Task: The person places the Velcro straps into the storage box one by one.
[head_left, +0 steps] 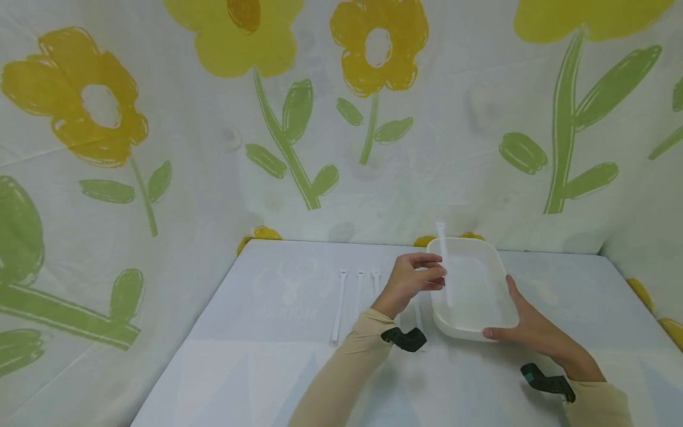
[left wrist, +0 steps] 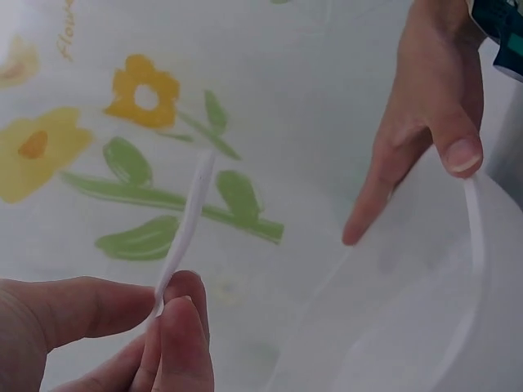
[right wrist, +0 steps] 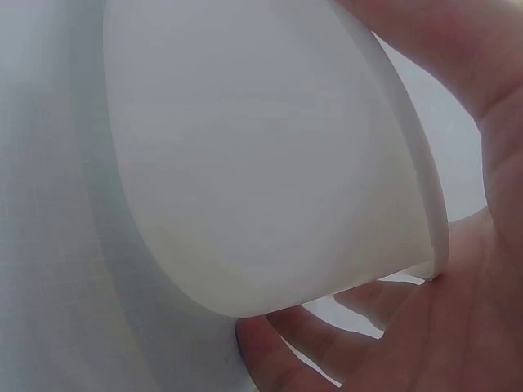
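Observation:
Between the thumb and fingers of my left hand (head_left: 413, 280) a thin white plastic strip (head_left: 444, 255) is pinched, standing roughly upright over the left side of a white tray (head_left: 475, 284). In the left wrist view the strip (left wrist: 189, 220) rises from the fingertips of the left hand (left wrist: 122, 335). My right hand (head_left: 539, 329) grips the tray's right side and near corner, thumb on the rim. The right wrist view shows the tray's outer side (right wrist: 270, 163) close up, with fingers of the right hand (right wrist: 458, 302) curled around its edge.
Several similar white strips lie side by side on the table left of the tray, one of them (head_left: 339, 305) outermost, others partly behind the left hand and forearm. A flower-printed curtain (head_left: 416, 196) hangs behind the white table (head_left: 229, 332).

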A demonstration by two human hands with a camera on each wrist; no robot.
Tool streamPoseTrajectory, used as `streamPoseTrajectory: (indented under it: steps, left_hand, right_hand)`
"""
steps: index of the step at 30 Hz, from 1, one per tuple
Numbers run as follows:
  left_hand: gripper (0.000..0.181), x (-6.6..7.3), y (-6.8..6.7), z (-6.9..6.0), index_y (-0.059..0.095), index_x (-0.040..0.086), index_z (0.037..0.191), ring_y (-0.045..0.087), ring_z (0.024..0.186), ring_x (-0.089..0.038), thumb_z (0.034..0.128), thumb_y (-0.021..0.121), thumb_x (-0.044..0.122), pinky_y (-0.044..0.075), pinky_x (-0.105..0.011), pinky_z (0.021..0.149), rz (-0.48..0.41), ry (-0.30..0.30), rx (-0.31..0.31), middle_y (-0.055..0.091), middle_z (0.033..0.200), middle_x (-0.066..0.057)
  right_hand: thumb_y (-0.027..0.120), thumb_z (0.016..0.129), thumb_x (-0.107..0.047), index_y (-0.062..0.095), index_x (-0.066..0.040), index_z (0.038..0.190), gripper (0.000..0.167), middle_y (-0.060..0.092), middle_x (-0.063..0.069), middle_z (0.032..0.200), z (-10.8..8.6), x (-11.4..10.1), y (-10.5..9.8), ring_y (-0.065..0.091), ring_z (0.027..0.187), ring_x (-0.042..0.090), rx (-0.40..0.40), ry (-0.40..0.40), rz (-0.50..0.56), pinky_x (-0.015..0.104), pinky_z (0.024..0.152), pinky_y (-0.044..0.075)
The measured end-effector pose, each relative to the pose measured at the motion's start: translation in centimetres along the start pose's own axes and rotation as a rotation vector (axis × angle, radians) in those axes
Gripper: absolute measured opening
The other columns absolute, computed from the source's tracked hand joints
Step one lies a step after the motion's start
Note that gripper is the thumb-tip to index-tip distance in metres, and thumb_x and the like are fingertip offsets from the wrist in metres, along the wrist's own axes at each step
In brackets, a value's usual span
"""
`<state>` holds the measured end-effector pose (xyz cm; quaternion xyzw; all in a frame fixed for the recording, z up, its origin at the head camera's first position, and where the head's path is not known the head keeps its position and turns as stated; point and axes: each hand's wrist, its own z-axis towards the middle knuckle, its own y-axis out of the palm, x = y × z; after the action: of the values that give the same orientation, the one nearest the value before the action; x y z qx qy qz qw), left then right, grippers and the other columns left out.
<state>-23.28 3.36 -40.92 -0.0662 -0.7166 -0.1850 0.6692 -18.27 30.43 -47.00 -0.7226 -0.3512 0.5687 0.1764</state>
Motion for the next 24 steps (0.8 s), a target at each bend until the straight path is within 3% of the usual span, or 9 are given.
streamPoseTrajectory:
  steps: [10,18,24]
  left_hand:
    - [0.031,-1.6,1.9,1.0,0.07,-0.007,0.121,0.069,0.066,-0.01,0.0901,0.072,-0.003,0.067,-0.029,0.075,0.017,-0.025,0.001,0.071,0.09,-0.006]
    - [0.021,-2.3,3.0,1.2,0.075,0.004,0.111,0.07,0.069,-0.012,0.0903,0.075,0.001,0.067,-0.03,0.075,0.075,-0.064,0.039,0.072,0.09,-0.003]
    - [0.017,-2.8,3.5,1.4,0.076,0.006,0.105,0.069,0.068,-0.013,0.0894,0.076,0.0,0.067,-0.031,0.073,0.065,-0.089,0.058,0.071,0.087,-0.001]
  right_hand:
    - [0.081,0.084,-0.048,-0.03,-0.007,0.158,0.14,-0.01,0.041,0.164,-0.2,0.2,0.1,0.012,0.145,0.068,0.016,-0.029,-0.002,0.086,0.11,0.024]
    - [0.081,0.085,-0.045,-0.031,-0.009,0.158,0.139,-0.01,0.04,0.165,-0.3,0.3,0.1,0.013,0.146,0.066,0.014,-0.058,0.029,0.085,0.11,0.026]
    - [0.082,0.085,-0.044,-0.032,-0.01,0.157,0.139,-0.009,0.04,0.165,-0.3,0.2,0.1,0.015,0.145,0.064,0.014,-0.056,0.04,0.084,0.109,0.028]
